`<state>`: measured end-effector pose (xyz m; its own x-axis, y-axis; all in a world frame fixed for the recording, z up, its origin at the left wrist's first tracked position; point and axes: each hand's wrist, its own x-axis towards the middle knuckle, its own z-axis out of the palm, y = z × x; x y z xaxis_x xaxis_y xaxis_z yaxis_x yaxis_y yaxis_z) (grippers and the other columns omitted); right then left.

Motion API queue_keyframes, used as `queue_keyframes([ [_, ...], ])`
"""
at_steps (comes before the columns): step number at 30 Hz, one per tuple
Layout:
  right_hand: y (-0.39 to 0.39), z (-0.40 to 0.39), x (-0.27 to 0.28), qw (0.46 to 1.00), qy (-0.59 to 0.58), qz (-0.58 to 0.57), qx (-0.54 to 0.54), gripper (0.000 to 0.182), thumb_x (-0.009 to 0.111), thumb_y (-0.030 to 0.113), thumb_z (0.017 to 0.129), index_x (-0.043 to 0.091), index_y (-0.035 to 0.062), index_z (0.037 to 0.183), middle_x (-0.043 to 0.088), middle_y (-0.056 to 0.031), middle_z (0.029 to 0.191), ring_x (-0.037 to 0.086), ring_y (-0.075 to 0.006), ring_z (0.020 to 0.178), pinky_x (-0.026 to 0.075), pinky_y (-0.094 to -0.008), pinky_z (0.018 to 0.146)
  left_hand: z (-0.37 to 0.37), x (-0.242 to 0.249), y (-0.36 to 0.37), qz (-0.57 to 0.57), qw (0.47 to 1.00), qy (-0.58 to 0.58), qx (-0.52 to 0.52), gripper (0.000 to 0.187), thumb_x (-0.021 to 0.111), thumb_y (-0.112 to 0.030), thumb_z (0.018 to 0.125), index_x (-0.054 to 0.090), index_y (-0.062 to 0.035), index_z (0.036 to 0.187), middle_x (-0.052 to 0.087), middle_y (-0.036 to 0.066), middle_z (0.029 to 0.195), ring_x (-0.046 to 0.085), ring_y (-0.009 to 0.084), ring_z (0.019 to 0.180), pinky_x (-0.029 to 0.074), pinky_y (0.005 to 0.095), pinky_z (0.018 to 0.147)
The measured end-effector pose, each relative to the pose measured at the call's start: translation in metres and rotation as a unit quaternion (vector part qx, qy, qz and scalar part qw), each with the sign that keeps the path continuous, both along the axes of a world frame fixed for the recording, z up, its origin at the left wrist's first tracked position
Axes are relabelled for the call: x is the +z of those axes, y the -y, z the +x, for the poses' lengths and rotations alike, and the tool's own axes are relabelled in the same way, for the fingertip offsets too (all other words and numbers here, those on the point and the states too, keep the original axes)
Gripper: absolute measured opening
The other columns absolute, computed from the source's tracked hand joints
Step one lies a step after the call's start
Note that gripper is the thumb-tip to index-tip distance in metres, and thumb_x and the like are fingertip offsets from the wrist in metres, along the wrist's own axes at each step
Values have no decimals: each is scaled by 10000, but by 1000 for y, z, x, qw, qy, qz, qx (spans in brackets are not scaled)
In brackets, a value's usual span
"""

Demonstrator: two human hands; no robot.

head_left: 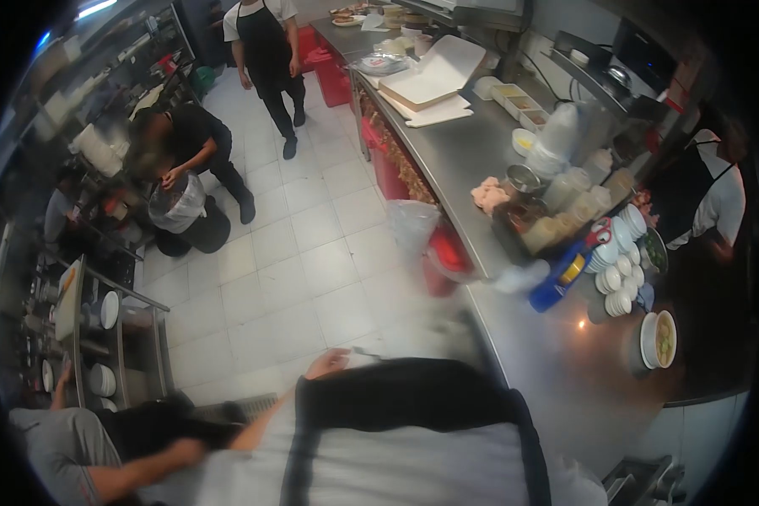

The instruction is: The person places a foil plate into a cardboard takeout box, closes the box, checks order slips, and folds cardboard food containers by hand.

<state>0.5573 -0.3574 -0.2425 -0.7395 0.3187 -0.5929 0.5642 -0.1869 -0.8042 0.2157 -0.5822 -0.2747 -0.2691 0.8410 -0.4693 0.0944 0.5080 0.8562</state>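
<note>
My left hand (327, 363) reaches out past the black apron (405, 392) on my body, over the floor beside the counter. Its fingers look closed, and a small thin dark object (364, 352) sticks out at their tips, too blurred to name. My right hand does not show; only a blurred pale sleeve (578, 482) appears low on that side. Nearest on the counter (531, 363) are a blue bottle (555, 282) with a yellow label, stacked small white bowls (620, 282) and a bowl of soup (664, 339) on a white plate.
A co-worker in grey (67, 447) stands close on my left. Another person bends over a bag-lined bin (181, 207), and one walks in the aisle (266, 59). Red bins (443, 261) line the counter's edge. An open cardboard box (434, 80) lies farther along it.
</note>
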Motion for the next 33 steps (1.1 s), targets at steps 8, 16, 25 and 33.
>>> queue_keyframes([
  [8, -125, -209, 35, 979, -99, 156, -88, 258, 667, 246, 840, 656, 0, 912, 663, -56, 814, 589, -83, 702, 468, -228, 665, -121, 76, -145, 96, 990, -45, 91, 313, 525, -194, 934, 540, -16, 1191, 608, 124, 1107, 549, 189, 1074, 405, 312, 948],
  [16, -361, -440, 138, 943, -281, 88, -155, 212, 534, 163, 915, 628, -2, 1010, 630, -47, 724, 597, -116, 628, 493, -251, 644, -249, 46, -215, 32, 982, -112, 147, 313, 552, -240, 914, 564, -63, 1172, 630, 91, 1036, 587, 191, 961, 471, 318, 808],
  [25, -649, -574, 168, 889, -285, -73, -352, 446, 564, 102, 881, 409, -98, 1249, 464, -259, 1211, 521, -373, 1079, 473, -423, 942, -355, -15, -323, 102, 964, 8, 246, 262, 628, -234, 872, 609, -42, 1049, 638, 64, 847, 605, 158, 782, 484, 300, 709],
  [33, -748, -651, 137, 878, -284, 15, -386, 408, 560, 77, 870, 449, -50, 1241, 490, -169, 1213, 543, -311, 1019, 488, -396, 913, -525, 48, -641, 267, 921, -281, 29, 190, 613, -197, 875, 632, -11, 910, 613, 89, 776, 578, 168, 739, 459, 302, 707],
])
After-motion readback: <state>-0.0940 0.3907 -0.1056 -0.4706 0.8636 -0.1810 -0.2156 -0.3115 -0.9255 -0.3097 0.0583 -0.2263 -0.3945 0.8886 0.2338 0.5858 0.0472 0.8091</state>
